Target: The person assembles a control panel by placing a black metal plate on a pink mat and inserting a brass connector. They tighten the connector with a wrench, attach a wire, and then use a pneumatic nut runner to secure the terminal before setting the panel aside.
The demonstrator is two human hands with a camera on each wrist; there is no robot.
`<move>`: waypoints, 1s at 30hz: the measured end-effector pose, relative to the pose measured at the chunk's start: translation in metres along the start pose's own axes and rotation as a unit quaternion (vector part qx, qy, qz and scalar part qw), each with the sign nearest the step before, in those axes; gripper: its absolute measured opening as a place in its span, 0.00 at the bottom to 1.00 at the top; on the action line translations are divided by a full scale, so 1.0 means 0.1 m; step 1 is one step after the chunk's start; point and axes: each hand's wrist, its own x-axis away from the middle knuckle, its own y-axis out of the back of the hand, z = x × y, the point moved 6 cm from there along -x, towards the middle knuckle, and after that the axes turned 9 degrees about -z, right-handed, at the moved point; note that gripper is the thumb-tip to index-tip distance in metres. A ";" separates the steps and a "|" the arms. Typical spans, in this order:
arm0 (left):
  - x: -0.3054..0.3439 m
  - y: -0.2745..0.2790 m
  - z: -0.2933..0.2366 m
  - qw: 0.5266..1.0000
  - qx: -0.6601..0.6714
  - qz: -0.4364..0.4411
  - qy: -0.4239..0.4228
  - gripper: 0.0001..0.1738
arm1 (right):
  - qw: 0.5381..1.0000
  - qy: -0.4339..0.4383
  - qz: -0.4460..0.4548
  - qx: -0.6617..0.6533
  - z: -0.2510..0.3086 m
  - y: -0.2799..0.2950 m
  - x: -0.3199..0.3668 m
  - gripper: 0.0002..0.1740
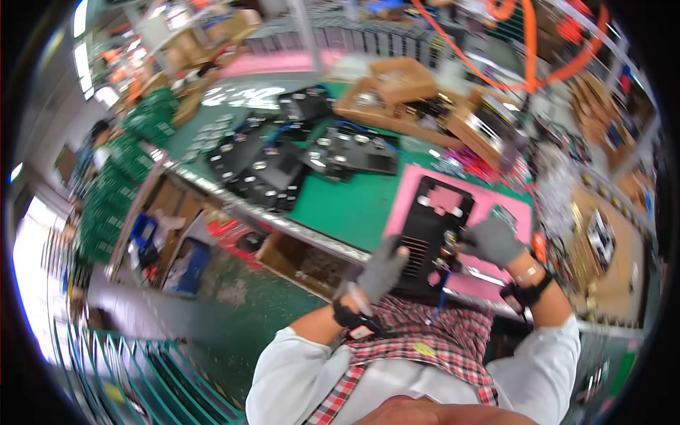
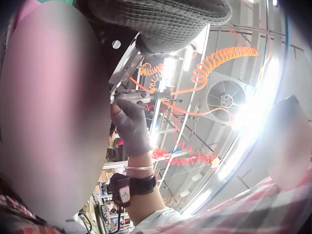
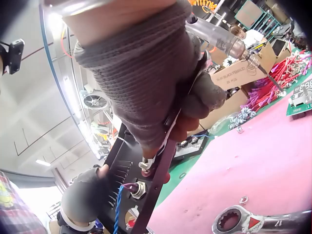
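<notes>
As steadying is presumably needed, a black slotted metal panel [image 1: 426,231] is gripped by the grey-gloved left hand [image 1: 382,272], while any hold by the grey-gloved right hand [image 1: 494,242] cannot be told.

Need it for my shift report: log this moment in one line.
left hand: holding black panel by its edge; right hand: at metal fitting; panel: over pink mat; ring wrench: on mat
</notes>
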 end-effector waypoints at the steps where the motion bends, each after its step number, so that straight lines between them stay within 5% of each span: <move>1: -0.05 -0.04 0.07 0.999 0.030 0.014 -0.023 0.24 | 1.000 0.003 0.004 0.023 0.00 0.00 -0.01 0.19; 3: -0.06 0.02 -0.12 0.994 0.073 0.018 -0.075 0.21 | 0.999 0.014 -0.035 0.012 0.04 0.08 -0.04 0.19; 7: -0.05 -0.04 0.03 0.989 0.138 0.040 0.020 0.19 | 0.998 -0.003 -0.045 0.044 -0.06 -0.10 -0.03 0.18; 11: -0.03 -0.06 0.05 0.964 0.264 -0.004 0.035 0.19 | 0.974 -0.127 -0.114 -0.149 -0.10 -0.27 0.11 0.19; 17: -0.09 0.19 -0.49 0.990 0.036 -0.055 -0.127 0.23 | 0.974 -0.123 -0.125 -0.145 -0.02 -0.07 0.14 0.23; 19: -0.15 0.11 -0.23 0.995 0.083 -0.020 -0.049 0.22 | 0.976 -0.064 -0.152 -0.140 0.03 0.14 0.10 0.22; 21: -0.15 0.03 -0.30 0.951 0.305 -0.001 0.048 0.18 | 0.985 -0.093 -0.104 -0.101 0.04 0.24 0.07 0.21; 24: -0.13 0.02 -0.43 0.953 0.295 0.018 0.062 0.18 | 0.985 -0.118 -0.100 -0.075 0.01 0.24 0.10 0.13; 30: -0.14 0.03 -0.35 0.961 0.268 -0.005 0.068 0.19 | 0.986 -0.107 -0.104 -0.072 -0.09 0.18 0.13 0.13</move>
